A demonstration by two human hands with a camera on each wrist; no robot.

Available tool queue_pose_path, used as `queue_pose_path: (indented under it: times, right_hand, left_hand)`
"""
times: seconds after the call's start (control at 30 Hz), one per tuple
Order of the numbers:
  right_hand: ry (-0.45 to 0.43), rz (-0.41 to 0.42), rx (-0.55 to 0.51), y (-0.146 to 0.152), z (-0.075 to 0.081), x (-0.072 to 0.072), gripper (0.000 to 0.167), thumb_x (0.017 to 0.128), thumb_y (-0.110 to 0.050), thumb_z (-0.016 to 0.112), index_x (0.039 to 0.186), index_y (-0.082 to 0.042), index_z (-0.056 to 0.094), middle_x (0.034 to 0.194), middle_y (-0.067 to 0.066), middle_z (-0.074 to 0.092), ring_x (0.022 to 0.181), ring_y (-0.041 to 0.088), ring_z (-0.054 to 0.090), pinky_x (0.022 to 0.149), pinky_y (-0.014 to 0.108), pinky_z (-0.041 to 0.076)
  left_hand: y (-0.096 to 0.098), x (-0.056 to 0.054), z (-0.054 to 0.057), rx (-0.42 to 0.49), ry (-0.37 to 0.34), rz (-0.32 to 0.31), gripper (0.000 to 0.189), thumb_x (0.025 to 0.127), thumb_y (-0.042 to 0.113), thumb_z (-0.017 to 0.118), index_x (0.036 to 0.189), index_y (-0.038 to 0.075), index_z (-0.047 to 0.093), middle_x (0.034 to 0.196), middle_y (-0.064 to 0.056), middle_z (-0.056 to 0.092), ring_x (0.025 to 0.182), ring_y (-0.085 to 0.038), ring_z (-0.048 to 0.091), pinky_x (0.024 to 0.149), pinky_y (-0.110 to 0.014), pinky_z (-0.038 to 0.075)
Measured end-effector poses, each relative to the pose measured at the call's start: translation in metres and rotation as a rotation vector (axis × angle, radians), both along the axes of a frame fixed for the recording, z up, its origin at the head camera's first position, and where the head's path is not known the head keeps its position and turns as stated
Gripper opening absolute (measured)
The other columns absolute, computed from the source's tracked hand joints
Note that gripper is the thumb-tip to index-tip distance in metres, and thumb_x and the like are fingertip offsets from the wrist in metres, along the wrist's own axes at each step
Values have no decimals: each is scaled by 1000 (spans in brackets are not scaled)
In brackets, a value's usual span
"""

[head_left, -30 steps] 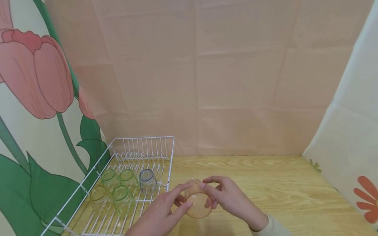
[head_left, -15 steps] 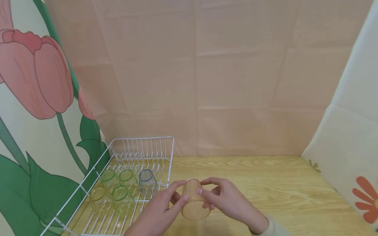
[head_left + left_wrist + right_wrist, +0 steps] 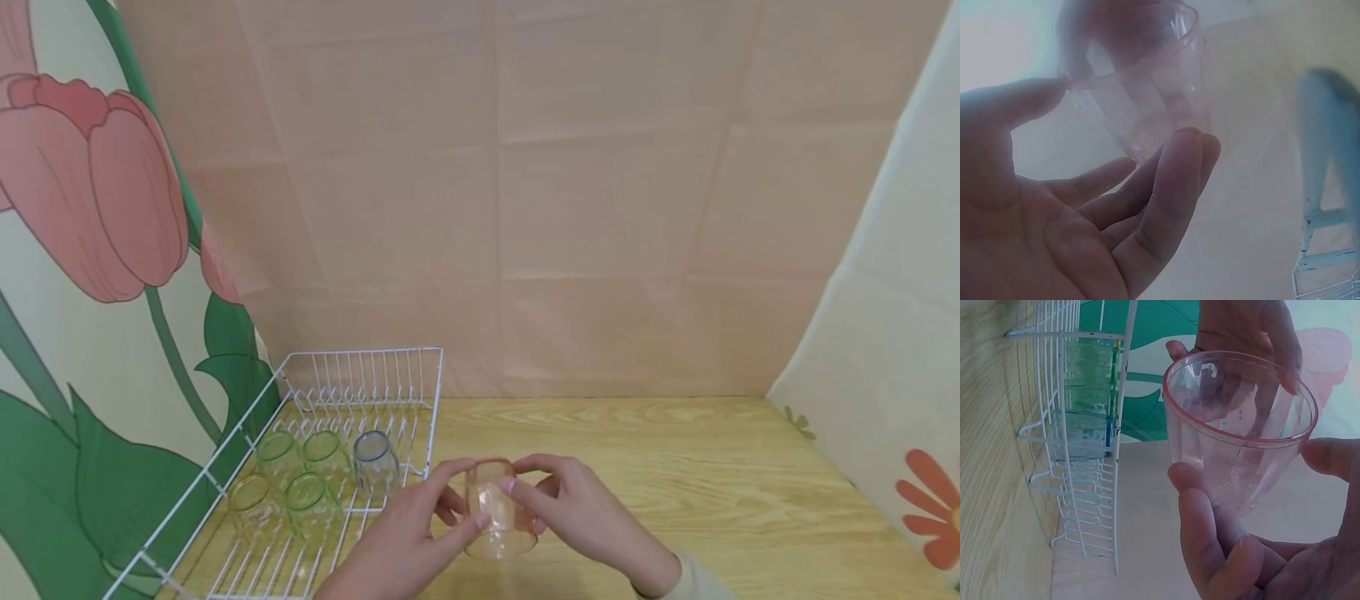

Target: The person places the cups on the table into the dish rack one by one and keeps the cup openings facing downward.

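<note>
Between both hands is an orange-tinted clear drinking glass (image 3: 495, 500), its narrow end up and its wide rim low toward me in the head view. My left hand (image 3: 408, 529) holds it from the left, thumb (image 3: 465, 533) on the near side. On the other side my right hand (image 3: 588, 517) grips it with thumb and fingers near the narrow end. The right wrist view shows the glass (image 3: 1235, 462) looking pinkish, its round rim whole and the inside visible. In the left wrist view, fingers (image 3: 1175, 175) curl against its wall.
A white wire dish rack (image 3: 435, 417) stands at the left on the wood-grain table (image 3: 675, 467). Several glasses stand in it: green ones (image 3: 307, 492), a yellowish one (image 3: 247, 496) and a blue-grey one (image 3: 372, 450). A beige sheet (image 3: 585, 250) hangs behind.
The glass has turned in my hands: its wide end faced up toward the head camera, and now more of its side wall shows. Both hands have barely moved.
</note>
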State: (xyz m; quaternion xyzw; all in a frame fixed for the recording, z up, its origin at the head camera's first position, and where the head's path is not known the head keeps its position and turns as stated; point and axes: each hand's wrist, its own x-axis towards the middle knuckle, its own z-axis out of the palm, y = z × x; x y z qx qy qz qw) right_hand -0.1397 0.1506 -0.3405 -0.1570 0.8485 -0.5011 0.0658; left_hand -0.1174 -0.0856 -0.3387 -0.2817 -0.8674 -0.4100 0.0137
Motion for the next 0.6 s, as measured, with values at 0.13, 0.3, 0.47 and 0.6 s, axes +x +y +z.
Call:
queue_pose_path:
  times: [0.13,0.3,0.47,0.6]
  right_hand:
    - [7,6,19,0,1,0,56,96,-43,63,128,3,60,72,-1,71,66,16,66,65,32,52]
    - [1,21,34,0,0,0,58,95,-43,66,129,4,59,71,-3,70,67,15,65,61,32,50]
    - [6,23,32,0,-1,0,57,94,-42,68,128,3,60,73,-3,70,68,14,64,60,31,49]
    - [30,23,42,-2,-2,1,55,93,-42,69,127,1,62,75,-4,70,67,12,63,57,29,48]
  left_hand:
    - [0,0,0,-9,21,7,47,96,52,61,138,32,50,92,14,66,87,-2,60,67,-26,48]
    - [0,0,0,-3,13,-8,48,95,51,63,138,37,48,96,12,66,91,-6,61,65,-25,47]
    - [1,0,0,-3,-5,22,50,95,50,63,139,33,48,95,13,65,90,-6,60,66,-25,48]
    - [0,-1,1,-3,-61,88,56,97,54,59,141,20,49,96,15,64,89,-4,60,71,-27,49]
